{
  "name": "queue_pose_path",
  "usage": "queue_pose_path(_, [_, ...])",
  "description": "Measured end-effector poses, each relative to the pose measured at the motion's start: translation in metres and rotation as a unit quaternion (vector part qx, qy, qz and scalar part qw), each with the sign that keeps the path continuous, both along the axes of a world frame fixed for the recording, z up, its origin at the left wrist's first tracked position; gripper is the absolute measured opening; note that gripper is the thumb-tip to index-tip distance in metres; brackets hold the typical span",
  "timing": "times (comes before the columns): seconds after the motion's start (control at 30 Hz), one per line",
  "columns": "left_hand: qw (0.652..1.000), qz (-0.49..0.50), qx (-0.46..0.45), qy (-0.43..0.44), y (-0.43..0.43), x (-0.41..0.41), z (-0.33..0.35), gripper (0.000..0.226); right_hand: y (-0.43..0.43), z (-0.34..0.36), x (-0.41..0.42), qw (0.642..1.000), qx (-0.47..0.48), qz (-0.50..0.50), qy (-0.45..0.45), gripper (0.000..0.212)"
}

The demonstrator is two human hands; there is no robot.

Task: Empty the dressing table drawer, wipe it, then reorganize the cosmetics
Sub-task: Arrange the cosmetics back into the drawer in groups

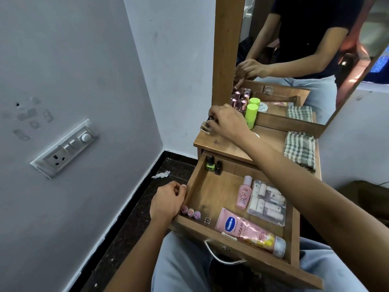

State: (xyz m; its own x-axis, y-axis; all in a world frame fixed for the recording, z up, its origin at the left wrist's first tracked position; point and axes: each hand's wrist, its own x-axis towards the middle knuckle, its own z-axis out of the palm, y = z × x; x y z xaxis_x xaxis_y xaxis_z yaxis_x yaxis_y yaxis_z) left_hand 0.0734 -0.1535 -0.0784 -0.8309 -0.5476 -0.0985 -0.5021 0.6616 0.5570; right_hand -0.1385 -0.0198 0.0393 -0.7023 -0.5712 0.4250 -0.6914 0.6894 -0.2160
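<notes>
Dark-capped small clear glass bottle (205, 125): set it upright, clear of the pink metallic tubes (237, 101). The right hand (228, 123) pinches it at the wooden desk (221, 146) corner, upper centre. The left hand (168, 200), fingers curled, rests against the open wooden drawer (194, 182), lower centre; whether it grips is unclear.
</notes>
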Motion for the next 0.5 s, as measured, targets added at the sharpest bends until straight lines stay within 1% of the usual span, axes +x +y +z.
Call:
queue_pose_path(0.07, [1.000,0.001,0.003,-0.002,-0.001,0.000,-0.001,0.029,0.010,-0.007,0.022,1.000,-0.014,0.001,-0.004,0.021])
queue_pose_path(0.13, [1.000,0.002,0.005,-0.004,-0.001,0.000,-0.001,0.029,0.022,-0.021,0.040,0.999,-0.015,0.010,-0.031,0.019])
queue_pose_path(0.23, [1.000,0.001,0.001,-0.001,0.000,-0.001,0.000,0.029,0.033,-0.051,0.059,0.997,0.020,0.014,-0.076,0.016])
queue_pose_path(0.37, [1.000,0.003,-0.001,-0.007,-0.001,-0.001,0.000,0.030,0.034,-0.087,0.069,0.990,0.037,0.016,-0.132,0.019])
queue_pose_path(0.5, [1.000,-0.001,-0.001,-0.008,-0.001,0.000,0.001,0.028,0.022,-0.108,0.066,0.987,0.057,0.016,-0.152,0.022])
